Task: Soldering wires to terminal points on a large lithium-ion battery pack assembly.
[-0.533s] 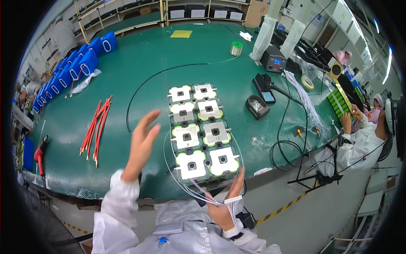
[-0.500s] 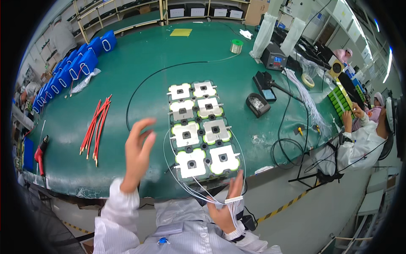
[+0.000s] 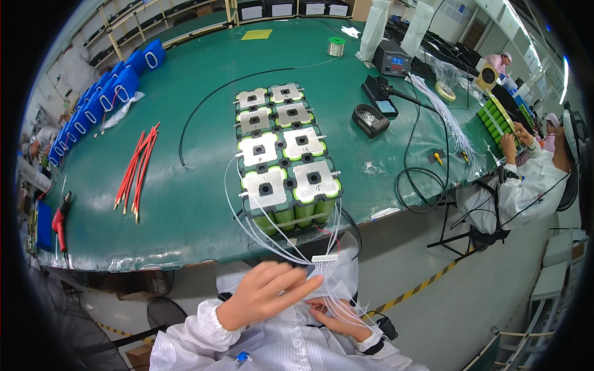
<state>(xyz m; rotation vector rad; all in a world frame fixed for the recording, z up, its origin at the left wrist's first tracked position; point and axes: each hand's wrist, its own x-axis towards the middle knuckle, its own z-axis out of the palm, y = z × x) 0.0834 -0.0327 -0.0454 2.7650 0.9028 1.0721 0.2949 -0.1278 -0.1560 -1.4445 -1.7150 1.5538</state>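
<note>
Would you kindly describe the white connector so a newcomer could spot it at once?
Find the green table, then the green-celled battery pack at its near edge. Just below the pack in the picture is the connector: a short, solid white bar, unlike the thin wires running from it.

shelving point(image 3: 232, 13) behind green table point(image 3: 192, 210); grey floor point(image 3: 464, 303); strip light point(image 3: 564, 80).

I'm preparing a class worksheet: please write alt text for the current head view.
White wires run from a pack of green cells on a green table to a person's right hand; the left hand is close by. Red wires lie left of the pack, a soldering station to its right.
</note>
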